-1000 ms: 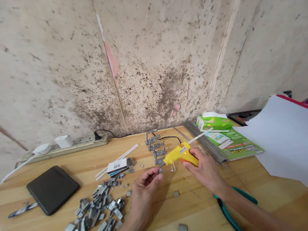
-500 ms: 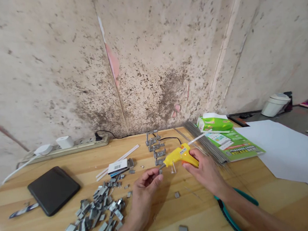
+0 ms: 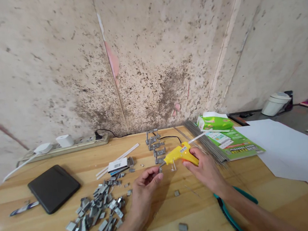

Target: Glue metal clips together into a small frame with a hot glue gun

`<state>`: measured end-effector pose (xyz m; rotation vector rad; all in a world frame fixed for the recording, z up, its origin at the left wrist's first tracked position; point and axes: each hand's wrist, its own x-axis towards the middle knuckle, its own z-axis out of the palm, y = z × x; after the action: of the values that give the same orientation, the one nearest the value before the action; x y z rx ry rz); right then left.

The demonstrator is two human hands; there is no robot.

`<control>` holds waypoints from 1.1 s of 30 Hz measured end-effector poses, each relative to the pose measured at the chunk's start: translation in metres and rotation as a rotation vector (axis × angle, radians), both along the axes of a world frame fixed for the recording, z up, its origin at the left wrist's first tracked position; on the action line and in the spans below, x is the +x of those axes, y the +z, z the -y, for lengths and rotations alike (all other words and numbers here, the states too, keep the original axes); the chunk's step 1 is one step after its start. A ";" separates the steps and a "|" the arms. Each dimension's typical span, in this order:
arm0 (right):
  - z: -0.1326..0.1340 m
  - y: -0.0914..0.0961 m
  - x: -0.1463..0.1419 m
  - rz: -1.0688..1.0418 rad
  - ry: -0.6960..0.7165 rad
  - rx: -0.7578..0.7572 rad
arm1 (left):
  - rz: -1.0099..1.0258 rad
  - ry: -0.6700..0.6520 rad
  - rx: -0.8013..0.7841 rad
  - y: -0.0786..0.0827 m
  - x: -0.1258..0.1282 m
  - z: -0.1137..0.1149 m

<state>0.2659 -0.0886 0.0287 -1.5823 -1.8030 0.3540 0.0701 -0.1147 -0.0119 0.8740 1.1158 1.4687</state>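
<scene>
Yellow glue gun (image 3: 175, 154) above the table (image 3: 163, 216), near centre; nozzle points down-left. Right hand (image 3: 206, 168) grips its handle, fingers wrapped round; trigger largely covered. Left hand (image 3: 145, 192): thumb and fingertips pinched on a small grey piece (image 3: 160, 170) just at the nozzle; most of it is hidden, shape unclear. Any glue at the tip: too small to tell. White glue stick (image 3: 196, 138) projects from the gun's rear. Behind: grey assemblies (image 3: 159, 152), lowest partly masked by the gun. Left: heap of metal pieces (image 3: 97, 208), cut off at bottom edge. Right: teal-handled pliers (image 3: 229, 217), partly under the forearm, head not discernible. White paper (image 3: 290, 149) runs out of frame.
</scene>
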 end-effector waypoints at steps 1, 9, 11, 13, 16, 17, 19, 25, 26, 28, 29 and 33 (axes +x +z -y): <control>-0.001 0.000 0.001 -0.002 -0.006 0.000 | 0.002 -0.005 -0.001 0.000 0.000 0.000; 0.001 0.003 0.001 -0.024 0.012 -0.005 | 0.009 0.017 -0.031 0.002 -0.001 0.002; 0.001 0.002 0.000 -0.028 0.011 0.000 | 0.022 0.032 -0.038 0.003 0.000 0.002; 0.001 0.002 0.000 -0.030 0.008 0.003 | 0.030 0.038 -0.040 0.004 0.000 0.002; 0.001 0.002 0.000 -0.016 0.001 -0.007 | 0.033 0.013 -0.033 0.004 0.001 0.002; 0.001 0.003 0.000 -0.010 -0.001 -0.010 | 0.033 -0.003 -0.027 0.003 0.001 0.002; 0.001 0.003 0.001 -0.003 -0.003 -0.011 | 0.031 -0.036 -0.011 0.002 0.001 0.003; 0.001 0.004 0.002 -0.021 0.001 -0.005 | 0.063 -0.047 -0.028 0.003 0.001 0.003; 0.001 0.003 0.002 -0.028 0.005 -0.004 | 0.076 -0.052 -0.037 0.003 0.001 0.003; 0.001 0.003 0.002 -0.043 0.015 -0.004 | 0.105 -0.077 -0.046 0.004 0.001 0.002; 0.001 0.003 0.002 -0.050 0.017 -0.006 | 0.122 -0.091 -0.050 0.004 0.000 0.002; 0.000 0.002 0.001 -0.049 0.014 -0.004 | 0.186 -0.120 -0.071 0.005 -0.001 0.002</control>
<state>0.2671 -0.0884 0.0310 -1.5512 -1.7783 0.3993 0.0695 -0.1165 -0.0066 0.7266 0.9554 1.3727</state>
